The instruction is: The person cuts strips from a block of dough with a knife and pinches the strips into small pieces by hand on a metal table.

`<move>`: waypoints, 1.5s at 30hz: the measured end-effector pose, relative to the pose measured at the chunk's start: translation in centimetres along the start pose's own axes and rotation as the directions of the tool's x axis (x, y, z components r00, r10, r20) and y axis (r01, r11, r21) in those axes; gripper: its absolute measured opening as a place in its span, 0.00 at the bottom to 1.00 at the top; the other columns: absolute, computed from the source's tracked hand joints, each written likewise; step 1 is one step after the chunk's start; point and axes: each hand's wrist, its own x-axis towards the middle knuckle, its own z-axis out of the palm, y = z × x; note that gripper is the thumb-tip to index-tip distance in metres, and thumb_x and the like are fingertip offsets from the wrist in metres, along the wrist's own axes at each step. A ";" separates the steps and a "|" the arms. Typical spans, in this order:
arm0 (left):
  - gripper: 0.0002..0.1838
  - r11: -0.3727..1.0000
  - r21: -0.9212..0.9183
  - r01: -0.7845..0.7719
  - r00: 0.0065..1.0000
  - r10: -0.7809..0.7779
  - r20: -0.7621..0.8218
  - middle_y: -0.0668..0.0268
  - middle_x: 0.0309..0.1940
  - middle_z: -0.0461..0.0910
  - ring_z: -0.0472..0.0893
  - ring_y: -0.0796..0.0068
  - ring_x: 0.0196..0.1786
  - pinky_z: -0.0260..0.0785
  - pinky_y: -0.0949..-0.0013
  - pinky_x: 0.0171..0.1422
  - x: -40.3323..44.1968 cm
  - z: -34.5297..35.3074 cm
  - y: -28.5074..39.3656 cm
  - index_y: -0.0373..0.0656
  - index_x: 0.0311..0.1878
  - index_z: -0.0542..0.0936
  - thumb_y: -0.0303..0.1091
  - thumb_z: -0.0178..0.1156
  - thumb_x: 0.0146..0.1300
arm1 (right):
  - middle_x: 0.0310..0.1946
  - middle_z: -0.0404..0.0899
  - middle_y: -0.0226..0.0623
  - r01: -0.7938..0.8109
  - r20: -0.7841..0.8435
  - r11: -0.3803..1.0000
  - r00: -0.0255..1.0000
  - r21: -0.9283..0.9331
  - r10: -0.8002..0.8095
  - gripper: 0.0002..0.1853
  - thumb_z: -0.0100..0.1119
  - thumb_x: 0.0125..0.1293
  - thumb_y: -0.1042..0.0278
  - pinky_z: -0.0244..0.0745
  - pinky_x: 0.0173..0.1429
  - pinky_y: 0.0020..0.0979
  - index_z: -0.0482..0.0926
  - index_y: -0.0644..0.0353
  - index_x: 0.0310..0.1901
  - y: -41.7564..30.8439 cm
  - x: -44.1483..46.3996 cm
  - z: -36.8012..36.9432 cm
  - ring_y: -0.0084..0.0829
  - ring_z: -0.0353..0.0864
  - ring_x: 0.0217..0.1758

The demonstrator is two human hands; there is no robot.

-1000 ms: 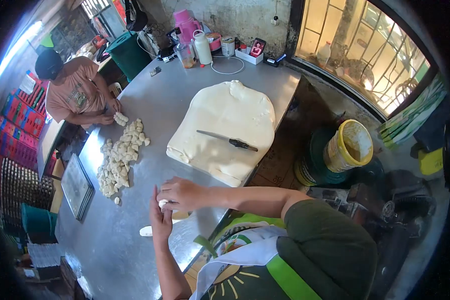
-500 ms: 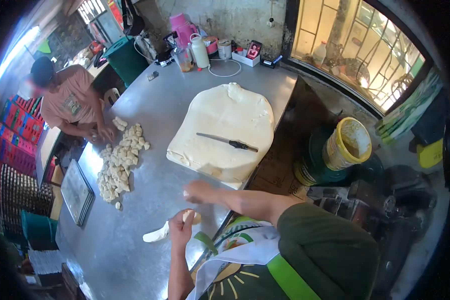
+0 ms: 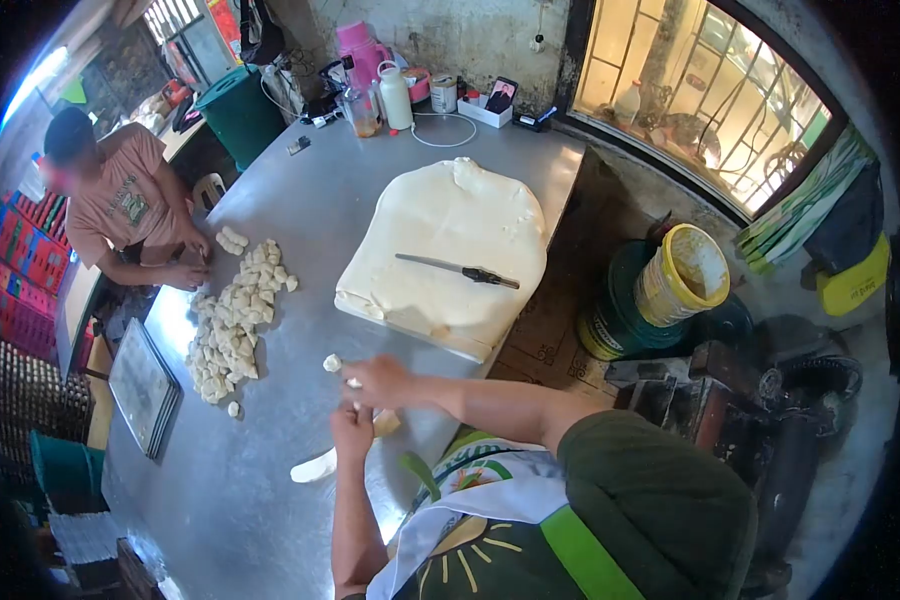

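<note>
My left hand (image 3: 351,430) is closed around a strip of dough (image 3: 314,467), whose pale end lies on the steel table to the left of the wrist. Its other end shows to the right of the hand. Just above, my right hand (image 3: 380,382) meets the left with fingers pinched on the dough, a little of which shows between them. A small dough piece (image 3: 332,363) is just left of the right hand's fingers. Farther up lies a large dough slab (image 3: 450,225) with a black-handled knife (image 3: 460,269) on top.
A heap of dough pieces (image 3: 235,330) lies left on the steel table (image 3: 260,500). Stacked trays (image 3: 142,385) stand at the left edge, near a seated person (image 3: 130,205). Bottles, a pink jug (image 3: 362,50) and a cable line the back. Right of the table stands a yellow-rimmed bucket (image 3: 682,275).
My right hand has come in from above to meet my left hand at the dough. A small dough piece now shows beside the right fingers. The person's hands across the table have drawn back.
</note>
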 end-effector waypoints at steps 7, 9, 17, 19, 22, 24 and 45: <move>0.19 0.965 -0.260 -0.020 0.998 0.035 0.052 0.57 0.52 0.81 0.80 0.68 0.44 0.73 0.64 0.46 -0.8 0.6 -2.4 0.37 0.58 0.77 0.23 0.56 0.63 | 0.40 0.79 0.47 0.095 -0.034 0.901 0.992 -0.423 -0.120 0.20 0.66 0.59 0.52 0.77 0.46 0.47 0.78 0.55 0.47 6.2 -0.8 -0.1 0.51 0.82 0.45; 0.19 0.948 -0.135 -0.288 0.928 0.241 -0.283 0.60 0.41 0.83 0.78 0.76 0.36 0.72 0.70 0.41 0.2 1.3 -2.2 0.37 0.58 0.77 0.22 0.53 0.64 | 0.43 0.81 0.51 0.176 0.145 0.974 0.977 -0.141 -0.155 0.24 0.66 0.57 0.50 0.75 0.50 0.50 0.76 0.57 0.49 0.0 -1.0 -2.2 0.53 0.82 0.46; 0.24 0.941 -0.250 0.227 0.968 -0.247 -0.049 0.59 0.41 0.82 0.79 0.71 0.40 0.72 0.70 0.47 0.0 2.3 -3.9 0.36 0.64 0.73 0.23 0.55 0.63 | 0.38 0.80 0.46 0.102 -0.036 0.995 0.994 -0.009 -0.102 0.22 0.65 0.59 0.52 0.76 0.45 0.50 0.78 0.57 0.49 1.0 -0.4 0.0 0.51 0.82 0.42; 0.24 0.971 -0.174 0.165 0.986 -0.164 0.023 0.59 0.41 0.82 0.79 0.71 0.40 0.72 0.70 0.47 -1.6 1.6 -1.5 0.36 0.64 0.73 0.23 0.56 0.63 | 0.38 0.80 0.46 0.055 0.065 0.991 0.997 -0.122 -0.047 0.21 0.64 0.59 0.52 0.76 0.45 0.49 0.79 0.57 0.49 4.2 0.3 0.4 0.51 0.82 0.42; 0.24 0.999 -0.040 0.000 0.980 0.008 0.198 0.59 0.42 0.82 0.80 0.72 0.42 0.72 0.71 0.48 -2.3 0.5 0.1 0.35 0.64 0.73 0.23 0.57 0.63 | 0.38 0.80 0.46 -0.015 0.223 0.933 0.969 -0.359 0.102 0.20 0.64 0.59 0.53 0.76 0.46 0.49 0.79 0.58 0.47 7.2 0.4 0.1 0.50 0.82 0.41; 0.23 0.989 -0.146 0.029 0.997 -0.018 0.075 0.58 0.45 0.82 0.80 0.73 0.42 0.72 0.70 0.47 -1.6 0.2 -2.4 0.35 0.62 0.73 0.24 0.58 0.63 | 0.37 0.80 0.46 0.128 0.063 0.934 0.992 -0.334 -0.114 0.18 0.62 0.59 0.53 0.76 0.46 0.49 0.80 0.57 0.45 5.9 -0.7 -0.7 0.49 0.82 0.40; 0.16 0.924 0.178 -0.338 0.879 0.378 -0.292 0.66 0.33 0.82 0.79 0.74 0.34 0.74 0.69 0.41 -0.9 -0.8 -3.2 0.35 0.55 0.80 0.22 0.56 0.64 | 0.40 0.81 0.44 0.238 0.047 0.940 0.971 -0.247 -0.233 0.22 0.62 0.61 0.48 0.76 0.50 0.47 0.78 0.59 0.47 2.1 -0.7 2.1 0.48 0.82 0.48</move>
